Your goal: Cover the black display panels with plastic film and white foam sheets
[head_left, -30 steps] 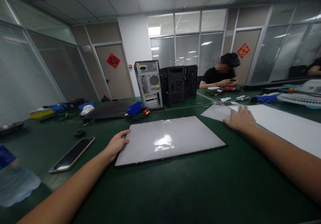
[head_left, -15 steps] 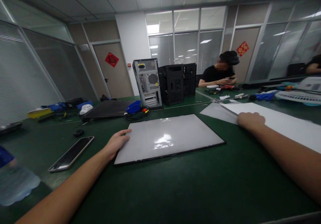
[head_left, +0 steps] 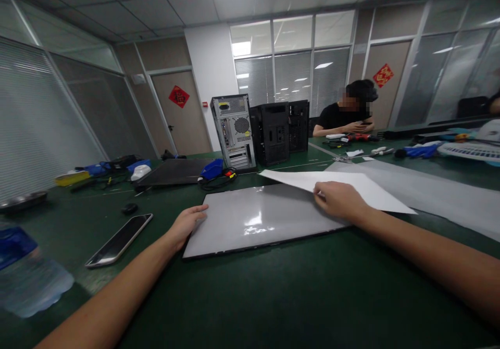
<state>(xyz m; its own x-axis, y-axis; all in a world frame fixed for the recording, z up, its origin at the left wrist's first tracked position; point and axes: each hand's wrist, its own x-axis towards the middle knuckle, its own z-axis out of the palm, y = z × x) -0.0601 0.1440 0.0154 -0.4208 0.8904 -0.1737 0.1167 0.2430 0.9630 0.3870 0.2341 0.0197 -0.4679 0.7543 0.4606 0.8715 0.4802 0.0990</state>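
A flat display panel (head_left: 230,219) with a glossy pale face and thin black frame lies on the green table. My left hand (head_left: 186,225) grips its left edge, thumb on top and the other fingers partly hidden at the side. Pinched in my right hand (head_left: 339,201) is a thin white sheet (head_left: 371,190), held just above the panel's right part and covering its far right corner. Translucent sheets (head_left: 433,190) lie flat on the table to the right.
A phone (head_left: 119,240) and a small black round object (head_left: 129,208) lie at left, near a plastic bottle (head_left: 35,276). Computer cases (head_left: 234,130) stand behind the panel, beside a dark flat panel (head_left: 172,172). A person (head_left: 347,114) sits across the table.
My right hand has lifted the white sheet off the pile at right and carried it left over the panel. My left hand keeps its place at the panel's left edge.
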